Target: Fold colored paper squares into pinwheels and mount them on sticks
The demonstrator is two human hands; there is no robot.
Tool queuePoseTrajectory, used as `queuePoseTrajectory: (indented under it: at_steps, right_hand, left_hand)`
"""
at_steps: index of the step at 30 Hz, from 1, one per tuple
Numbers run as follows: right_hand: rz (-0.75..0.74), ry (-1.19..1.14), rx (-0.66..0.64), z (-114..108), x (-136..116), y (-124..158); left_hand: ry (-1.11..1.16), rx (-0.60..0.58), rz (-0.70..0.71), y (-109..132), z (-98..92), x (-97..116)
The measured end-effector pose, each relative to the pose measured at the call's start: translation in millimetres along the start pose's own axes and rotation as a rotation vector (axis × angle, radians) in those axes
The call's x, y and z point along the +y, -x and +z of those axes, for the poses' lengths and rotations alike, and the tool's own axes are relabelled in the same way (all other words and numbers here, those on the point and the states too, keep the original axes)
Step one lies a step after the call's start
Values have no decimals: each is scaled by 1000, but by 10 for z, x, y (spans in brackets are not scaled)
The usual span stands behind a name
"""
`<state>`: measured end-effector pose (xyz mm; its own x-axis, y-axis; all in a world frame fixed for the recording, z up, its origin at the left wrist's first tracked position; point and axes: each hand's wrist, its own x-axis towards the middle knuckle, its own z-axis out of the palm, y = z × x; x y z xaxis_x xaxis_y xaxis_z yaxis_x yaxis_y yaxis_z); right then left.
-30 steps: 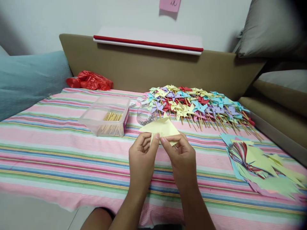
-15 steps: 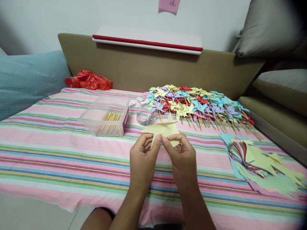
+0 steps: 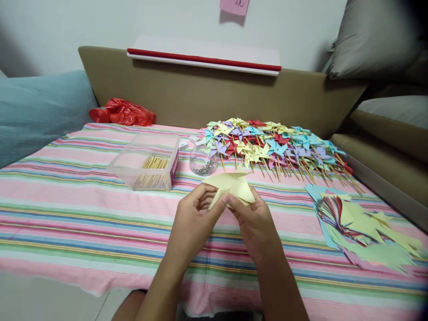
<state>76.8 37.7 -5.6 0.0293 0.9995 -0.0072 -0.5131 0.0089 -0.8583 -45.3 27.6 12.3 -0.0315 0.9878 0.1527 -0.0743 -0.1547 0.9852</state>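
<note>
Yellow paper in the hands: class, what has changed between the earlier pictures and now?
The left hand and right hand kept hold of the yellow paper, tilting it so a flap now points right; the left wrist swung leftward. Pinwheel pile, stick box and cut sheets stayed put.

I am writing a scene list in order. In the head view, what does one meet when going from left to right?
From the left: cushion → box → yellow paper → paper stack.
</note>
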Motion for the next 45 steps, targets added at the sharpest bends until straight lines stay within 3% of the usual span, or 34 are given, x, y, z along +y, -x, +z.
queuePoseTrajectory:
  at_steps: [9, 15, 24, 30, 33, 36, 39, 45]
  right_hand:
    - [-29, 151, 20, 8, -3, 18]
    - [-16, 177, -158, -96, -45, 16]
    - [63, 385, -176, -176, -129, 48]
    - [46, 569, -112, -176, -89, 21]
    - [50, 440, -59, -151, -44, 3]
    - [38, 135, 37, -98, -19, -8]
    - [26, -80, 31, -49, -37, -4]
    - [83, -83, 15, -20, -88, 23]
  left_hand:
    - [-62, 1, -2, -14, -56, -8]
    - [-174, -27, -23, -22, -150, 24]
    - [-338, -152, -24, -24, -269, 2]
    - [-361, -189, -35, -37, -256, 28]
    - [-158, -151, -73, -40, -240, 31]
    - [33, -75, -134, -35, -212, 34]
    - [93, -100, -168, -21, -165, 35]
    - [207, -127, -149, -7, -28, 11]
